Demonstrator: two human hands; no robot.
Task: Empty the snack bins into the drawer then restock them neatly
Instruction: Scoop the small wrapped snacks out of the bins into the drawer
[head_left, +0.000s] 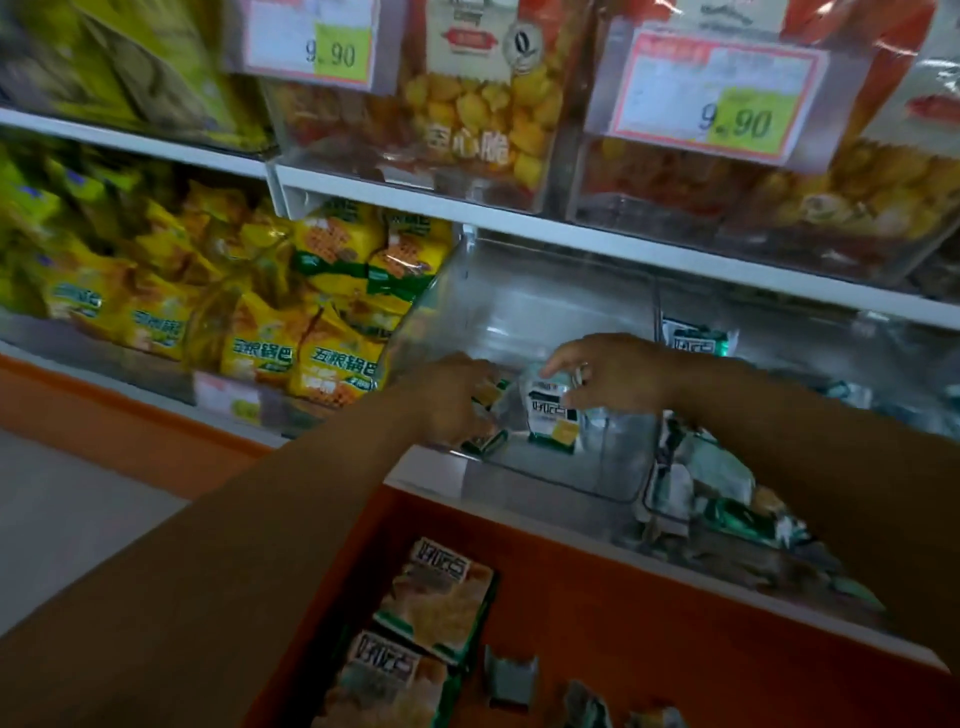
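Snack bin (519, 312), clear, is sitting mid-shelf, just beyond the orange drawer (649, 597). Both hands are reaching into it: the left hand (452, 395) is curling round green-edged packets (485, 441), and the right hand (613, 371) is pinching 1 white packet (553, 415). 2 larger packets (441, 597) are lying in the near drawer.

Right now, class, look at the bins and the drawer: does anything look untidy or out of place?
Yes. In the right bin the packets lie jumbled, tilted every way. The middle bin is nearly bare. Loose packs lie scattered in the open drawer rather than in rows.
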